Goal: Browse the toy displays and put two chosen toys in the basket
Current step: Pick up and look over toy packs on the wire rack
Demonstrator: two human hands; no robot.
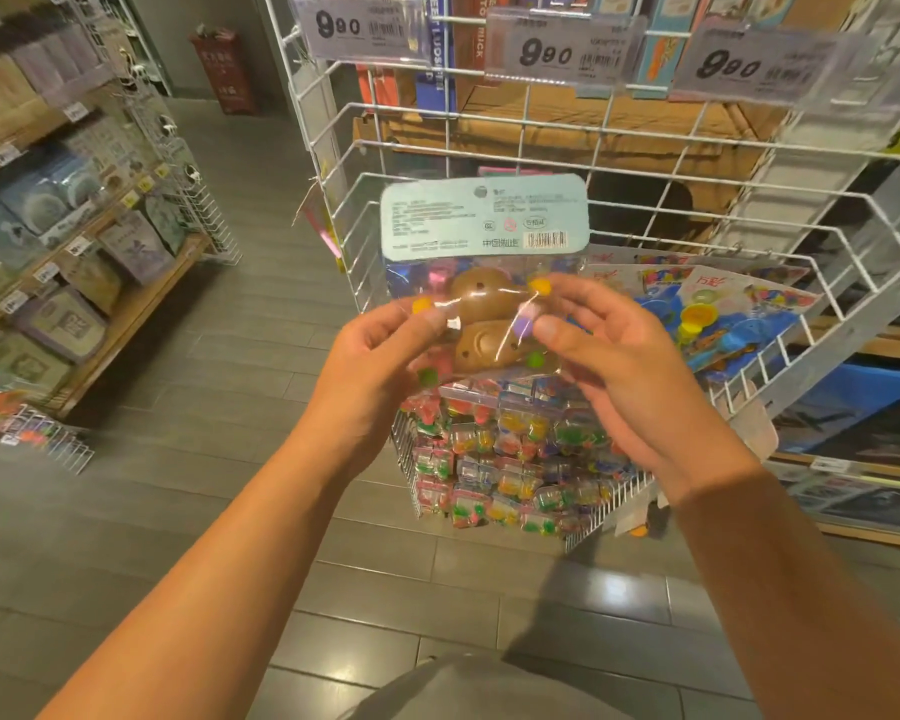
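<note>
Toy pack (481,283) is up in front of you, held in the air over the wire rack (645,200), its pale blue header card on top and turned back-side toward you. Your left hand (380,356) pinches the clear bag at its left side, thumb and fingers clamped on the plastic; your right hand (609,356) pinches the right side the same way, fingers curled onto the film. So both hands are holding one thing.

No shopping basket shows in this view, so I'd judge that nothing has gone in yet and you're only inspecting.

What could go wrong from here: the film is slick and you grip it by small pinches, so if one hand lets go to reach elsewhere the pack may swing or slip and drop into the bin of small packets (510,459) below, where it would mix with the stock. Pulling the two sides apart too hard could also split the bag. And since the basket is out of sight, turning to find it with arms out risks snagging the pack on the rack's wire edge.

Counts: one pack in hand, two brown potato-shaped pieces inside it, plus small coloured bits too jumbled to count. Three price tags (557,49) hang along the rack's top edge. Blue carded toys (723,314) lie in the rack at its right; their number I cannot tell.
</note>
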